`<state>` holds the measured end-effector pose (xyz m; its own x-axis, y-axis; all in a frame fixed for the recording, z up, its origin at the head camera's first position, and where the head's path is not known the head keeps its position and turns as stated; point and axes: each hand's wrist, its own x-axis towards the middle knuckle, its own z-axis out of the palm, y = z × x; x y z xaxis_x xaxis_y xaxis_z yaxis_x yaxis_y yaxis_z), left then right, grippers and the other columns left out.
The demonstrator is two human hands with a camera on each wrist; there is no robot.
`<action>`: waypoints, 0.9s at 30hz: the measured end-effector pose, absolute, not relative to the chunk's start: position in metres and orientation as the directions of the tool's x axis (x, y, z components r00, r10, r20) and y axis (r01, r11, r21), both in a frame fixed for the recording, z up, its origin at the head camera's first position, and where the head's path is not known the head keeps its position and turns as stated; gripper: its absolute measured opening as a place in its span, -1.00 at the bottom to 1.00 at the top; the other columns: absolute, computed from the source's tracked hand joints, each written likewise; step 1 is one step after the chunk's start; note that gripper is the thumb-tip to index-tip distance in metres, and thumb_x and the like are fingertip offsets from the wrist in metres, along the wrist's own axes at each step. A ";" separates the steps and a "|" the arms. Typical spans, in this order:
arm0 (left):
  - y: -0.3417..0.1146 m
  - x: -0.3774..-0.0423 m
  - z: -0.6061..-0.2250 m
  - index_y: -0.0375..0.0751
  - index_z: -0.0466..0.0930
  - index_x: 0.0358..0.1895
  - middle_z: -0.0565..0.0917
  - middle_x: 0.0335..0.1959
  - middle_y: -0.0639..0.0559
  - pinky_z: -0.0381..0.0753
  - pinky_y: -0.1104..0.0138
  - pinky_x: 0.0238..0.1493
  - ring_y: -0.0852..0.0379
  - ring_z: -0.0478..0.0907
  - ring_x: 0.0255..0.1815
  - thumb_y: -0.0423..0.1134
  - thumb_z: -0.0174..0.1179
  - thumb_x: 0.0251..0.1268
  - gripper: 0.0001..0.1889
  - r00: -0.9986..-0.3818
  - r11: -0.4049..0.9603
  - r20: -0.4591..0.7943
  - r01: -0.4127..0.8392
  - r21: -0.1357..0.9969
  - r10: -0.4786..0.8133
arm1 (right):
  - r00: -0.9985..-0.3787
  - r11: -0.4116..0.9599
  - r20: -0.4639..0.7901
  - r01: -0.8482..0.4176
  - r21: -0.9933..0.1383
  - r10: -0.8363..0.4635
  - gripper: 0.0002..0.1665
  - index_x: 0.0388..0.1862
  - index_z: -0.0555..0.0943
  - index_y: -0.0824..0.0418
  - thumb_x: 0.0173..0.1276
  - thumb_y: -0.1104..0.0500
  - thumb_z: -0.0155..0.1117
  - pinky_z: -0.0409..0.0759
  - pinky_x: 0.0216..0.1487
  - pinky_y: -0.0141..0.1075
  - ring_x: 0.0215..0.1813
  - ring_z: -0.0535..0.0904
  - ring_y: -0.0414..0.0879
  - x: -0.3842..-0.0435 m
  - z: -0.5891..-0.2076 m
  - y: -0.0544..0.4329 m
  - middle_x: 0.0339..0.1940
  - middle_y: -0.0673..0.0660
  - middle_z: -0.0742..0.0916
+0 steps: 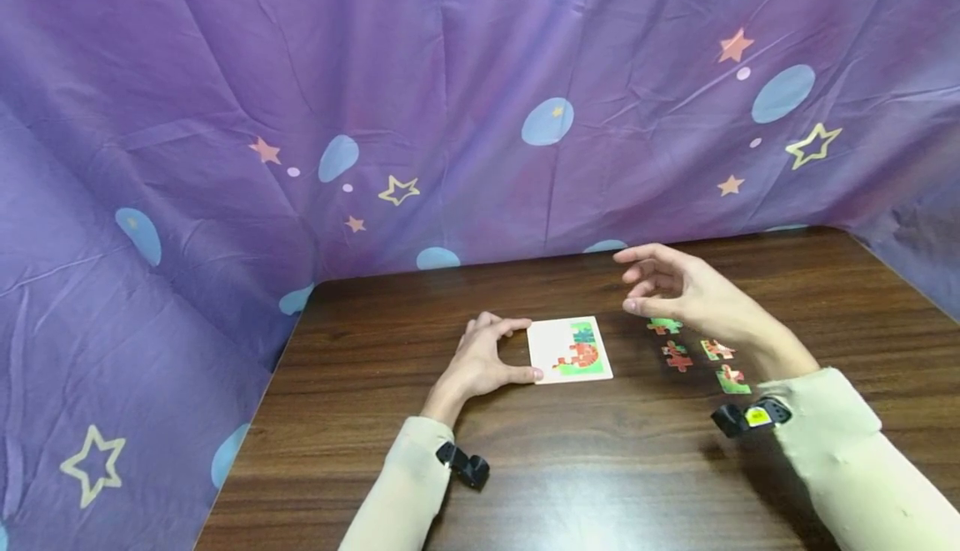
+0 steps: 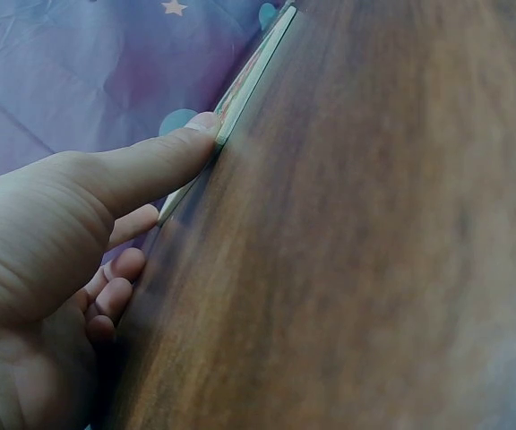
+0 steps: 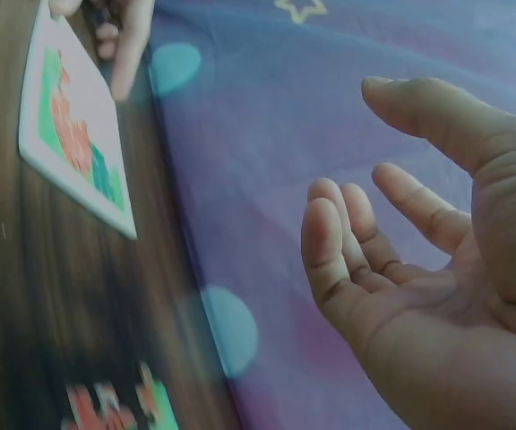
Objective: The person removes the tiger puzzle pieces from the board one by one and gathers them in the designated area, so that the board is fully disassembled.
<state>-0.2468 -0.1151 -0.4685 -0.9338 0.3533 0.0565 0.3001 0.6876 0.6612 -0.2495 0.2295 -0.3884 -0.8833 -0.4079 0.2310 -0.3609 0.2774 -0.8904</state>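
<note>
A square white jigsaw board (image 1: 549, 359) lies on the table, with joined pieces in red, orange and green on its right part. My left hand (image 1: 483, 359) holds the board at its left side, thumb on the near corner and index finger at the far one. In the left wrist view, the thumb (image 2: 173, 157) presses on the board's edge (image 2: 256, 76). My right hand (image 1: 693, 293) hovers above the table right of the board, fingers loosely bent, nothing in them. Under and near it lie several loose jigsaw pieces (image 1: 677, 357), red, green and white.
A dark brown wooden table (image 1: 570, 459) carries everything. Purple cloth (image 1: 480, 76) with stars and ovals hangs along its back and left side. Each wrist wears a black strap camera, such as the right one (image 1: 731, 420).
</note>
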 end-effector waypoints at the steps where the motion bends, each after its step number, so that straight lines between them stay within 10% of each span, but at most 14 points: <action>1: -0.115 -0.247 -0.468 0.12 0.63 0.56 0.56 0.19 0.00 0.44 0.00 0.41 -0.01 0.42 0.25 0.05 0.78 0.07 -0.09 -0.934 0.687 0.056 0.300 0.661 0.354 | -0.878 0.263 0.228 -0.358 -0.896 -0.421 -0.28 0.55 0.52 0.19 0.47 0.33 0.56 0.76 -0.03 -0.28 0.00 0.75 -0.04 -0.250 -0.390 0.224 0.12 0.22 0.68; 17: -0.116 -0.254 -0.482 0.19 0.65 0.53 0.55 0.12 0.07 0.46 0.04 0.34 0.05 0.42 0.18 0.14 0.78 0.03 -0.10 -0.930 0.673 0.098 0.326 0.664 0.355 | -0.841 0.165 0.149 -0.271 -0.948 -0.520 -0.21 0.54 0.48 0.39 0.35 0.48 0.54 0.80 0.03 -0.24 -0.01 0.80 0.02 -0.257 -0.434 0.180 0.11 0.53 0.61; 27: -0.116 -0.249 -0.472 0.09 0.64 0.55 0.54 0.15 0.03 0.46 0.05 0.32 0.05 0.41 0.18 0.05 0.77 0.08 -0.11 -0.931 0.687 0.071 0.315 0.655 0.359 | -0.819 0.242 0.090 -0.270 -0.932 -0.567 -0.22 0.45 0.52 0.48 0.28 0.41 0.62 0.72 -0.06 -0.35 -0.15 0.72 -0.11 -0.261 -0.458 0.179 -0.05 0.39 0.65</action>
